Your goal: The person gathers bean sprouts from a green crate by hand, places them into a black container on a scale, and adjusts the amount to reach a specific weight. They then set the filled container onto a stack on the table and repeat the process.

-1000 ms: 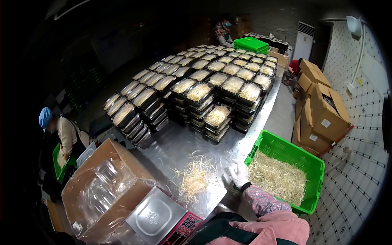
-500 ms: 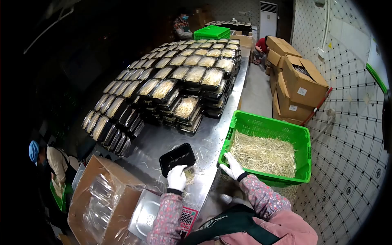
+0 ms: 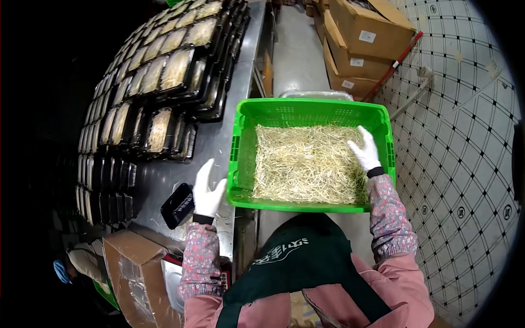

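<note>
A green plastic crate in front of me holds a thick layer of pale bean sprouts. My right hand, in a white glove, is over the right part of the sprouts, thumb and fingers apart. Outside the crate's left wall, my left hand is raised with fingers spread and nothing in it. Just left of that hand a black plastic tray lies on the metal table, with loose sprouts strewn around it.
Stacks of filled sprout trays cover the table's far left. A cardboard box and a scale stand at lower left. Beside them a person in a blue cap bends down. Cardboard boxes line the tiled wall.
My left hand has let go of the black tray and moved towards the crate. My right hand has gone from the crate's left rim to its right side. The view has turned to the right.
</note>
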The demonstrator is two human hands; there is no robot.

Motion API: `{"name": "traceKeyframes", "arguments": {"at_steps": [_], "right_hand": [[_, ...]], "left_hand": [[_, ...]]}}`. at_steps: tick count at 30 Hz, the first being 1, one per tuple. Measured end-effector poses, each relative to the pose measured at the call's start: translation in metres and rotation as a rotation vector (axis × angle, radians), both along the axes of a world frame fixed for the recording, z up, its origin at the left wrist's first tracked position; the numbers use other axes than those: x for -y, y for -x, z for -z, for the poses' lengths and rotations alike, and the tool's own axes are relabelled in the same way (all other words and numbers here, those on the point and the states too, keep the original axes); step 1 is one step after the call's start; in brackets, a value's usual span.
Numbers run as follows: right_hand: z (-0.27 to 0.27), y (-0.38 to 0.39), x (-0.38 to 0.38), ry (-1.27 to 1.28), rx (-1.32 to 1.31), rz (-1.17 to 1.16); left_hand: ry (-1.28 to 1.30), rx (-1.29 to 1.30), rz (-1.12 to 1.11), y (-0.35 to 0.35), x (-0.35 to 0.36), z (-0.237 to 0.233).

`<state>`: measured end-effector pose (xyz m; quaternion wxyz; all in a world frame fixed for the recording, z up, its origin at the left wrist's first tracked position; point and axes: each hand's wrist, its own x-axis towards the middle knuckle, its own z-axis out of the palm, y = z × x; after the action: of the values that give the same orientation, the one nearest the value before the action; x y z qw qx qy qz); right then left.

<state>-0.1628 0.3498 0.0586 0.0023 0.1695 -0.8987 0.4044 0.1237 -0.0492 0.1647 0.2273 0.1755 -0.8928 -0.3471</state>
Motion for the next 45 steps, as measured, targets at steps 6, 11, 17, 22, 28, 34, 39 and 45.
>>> {"name": "traceKeyframes", "arguments": {"at_steps": [6,11,17,22,28,34,39,45], "right_hand": [[0.081,0.001,0.051,-0.687,0.348,-0.537],[0.090,0.022,0.118,-0.675,0.349,-0.637],[0.138,-0.019,0.166,-0.477,0.125,-0.734],[0.108,-0.044,0.095,-0.113,0.407,-0.838],[0.081,0.080,0.178,-0.449,0.583,-0.907],[0.126,0.052,0.221,-0.794,0.864,-0.883],[0.060,-0.036,0.111,-0.565,0.222,-1.112],[0.107,0.071,0.195,-0.476,0.399,-0.789]], "left_hand": [[0.047,0.714,0.569,0.104,-0.035,0.122],[0.216,0.885,0.488,0.176,-0.036,0.186],[0.085,0.860,0.349,0.188,-0.076,0.226],[0.005,0.744,0.654,0.121,-0.073,0.189],[0.170,0.545,0.557,0.208,-0.014,0.223],[0.002,0.957,0.369,0.228,-0.046,0.238],[-0.138,0.860,0.908,0.119,-0.051,0.175],[-0.078,0.581,0.324,0.241,-0.017,0.225]]}}
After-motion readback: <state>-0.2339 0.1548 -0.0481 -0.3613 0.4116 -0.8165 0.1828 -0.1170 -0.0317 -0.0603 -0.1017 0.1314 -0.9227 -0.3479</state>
